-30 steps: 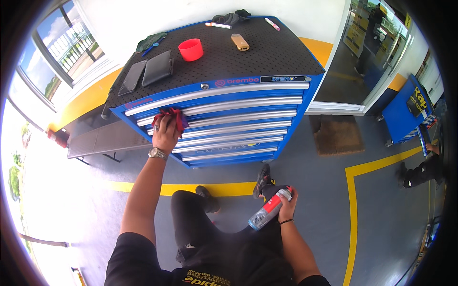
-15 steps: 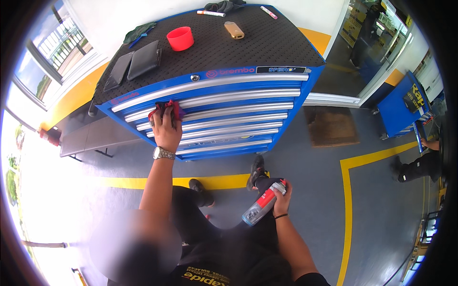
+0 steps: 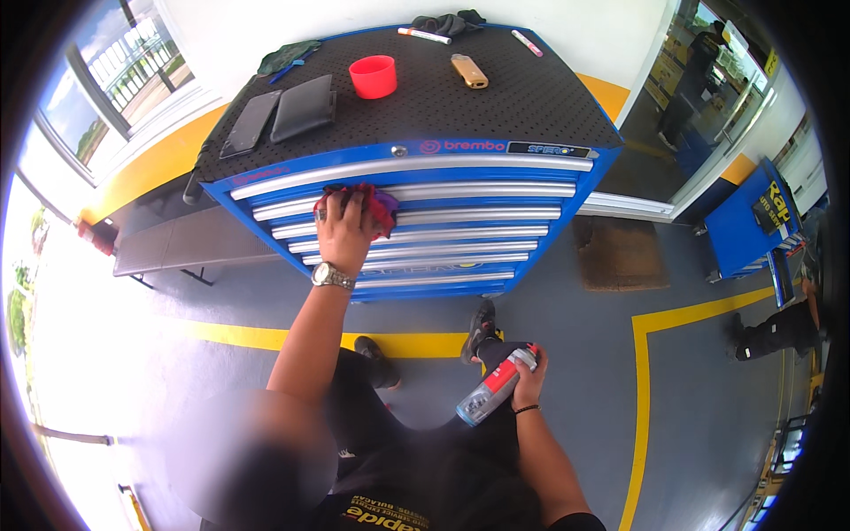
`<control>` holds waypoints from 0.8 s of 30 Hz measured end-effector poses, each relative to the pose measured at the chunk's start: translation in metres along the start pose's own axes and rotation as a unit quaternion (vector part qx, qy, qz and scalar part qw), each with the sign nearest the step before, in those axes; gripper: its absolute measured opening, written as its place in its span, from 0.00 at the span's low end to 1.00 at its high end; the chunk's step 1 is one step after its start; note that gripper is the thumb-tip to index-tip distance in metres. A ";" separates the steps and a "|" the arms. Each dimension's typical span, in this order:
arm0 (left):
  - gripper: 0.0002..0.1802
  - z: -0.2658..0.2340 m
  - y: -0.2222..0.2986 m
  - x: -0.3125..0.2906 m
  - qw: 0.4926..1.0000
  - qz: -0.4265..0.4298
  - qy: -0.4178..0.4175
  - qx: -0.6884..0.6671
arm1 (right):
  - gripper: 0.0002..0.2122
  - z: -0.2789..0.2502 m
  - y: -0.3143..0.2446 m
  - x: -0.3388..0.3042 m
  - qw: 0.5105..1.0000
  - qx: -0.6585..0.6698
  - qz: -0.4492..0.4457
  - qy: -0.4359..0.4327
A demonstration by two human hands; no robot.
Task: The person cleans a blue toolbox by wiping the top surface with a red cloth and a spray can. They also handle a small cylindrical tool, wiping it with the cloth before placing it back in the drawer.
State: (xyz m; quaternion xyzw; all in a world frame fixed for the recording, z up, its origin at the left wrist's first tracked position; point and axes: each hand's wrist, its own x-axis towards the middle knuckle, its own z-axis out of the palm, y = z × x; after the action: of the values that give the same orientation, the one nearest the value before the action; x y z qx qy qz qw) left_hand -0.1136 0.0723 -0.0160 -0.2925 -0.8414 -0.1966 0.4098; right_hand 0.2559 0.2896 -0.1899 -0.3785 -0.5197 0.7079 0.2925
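My left hand presses a bunched red and dark rag against the upper drawers of a blue tool cabinet with long silver drawer handles. The fingers are curled over the cloth, and part of it sticks out to their right. Lower down, my right hand grips a red and grey spray can near its top. The can is tilted, its bottom pointing down and left over my thigh. Its nozzle is too small to make out among my fingers.
On the cabinet's black perforated top lie a black wallet, a dark flat phone-like slab, a red cup-like ring, a gold lighter-like object and two markers. A bench stands left; a blue cart and another person are at right.
My left hand and the rag have moved right along the drawer fronts. The cabinet sits slightly lower and further right in view. The can stays in my right hand, almost unmoved.
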 end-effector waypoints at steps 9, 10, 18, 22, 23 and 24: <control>0.27 -0.022 0.001 0.015 0.998 0.046 -0.041 0.007 | 0.26 0.003 0.004 0.000 0.998 -0.051 -0.044 -0.011; 0.26 -0.028 -0.016 0.015 0.997 0.069 -0.035 0.024 | 0.26 0.003 0.005 0.000 0.997 -0.056 -0.052 -0.011; 0.24 -0.091 -0.133 -0.005 0.984 -0.018 -0.106 0.143 | 0.26 -0.004 0.005 0.002 1.000 -0.016 -0.023 -0.013; 0.29 -0.100 -0.148 -0.005 0.963 -0.069 -0.143 0.217 | 0.27 -0.009 0.014 0.006 0.997 -0.048 -0.053 -0.013; 0.30 -0.094 -0.152 -0.007 0.961 -0.078 -0.138 0.225 | 0.27 -0.013 0.021 0.008 0.996 -0.056 -0.065 -0.013; 0.31 -0.090 -0.154 -0.010 0.958 -0.088 -0.137 0.235 | 0.27 -0.011 0.018 0.006 0.997 -0.044 -0.053 -0.016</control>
State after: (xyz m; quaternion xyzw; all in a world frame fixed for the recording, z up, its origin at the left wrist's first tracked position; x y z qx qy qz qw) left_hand -0.1576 -0.0984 0.0145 -0.1368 -0.9344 0.0128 0.3287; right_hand 0.2611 0.2949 -0.2103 -0.3514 -0.5747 0.6734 0.3045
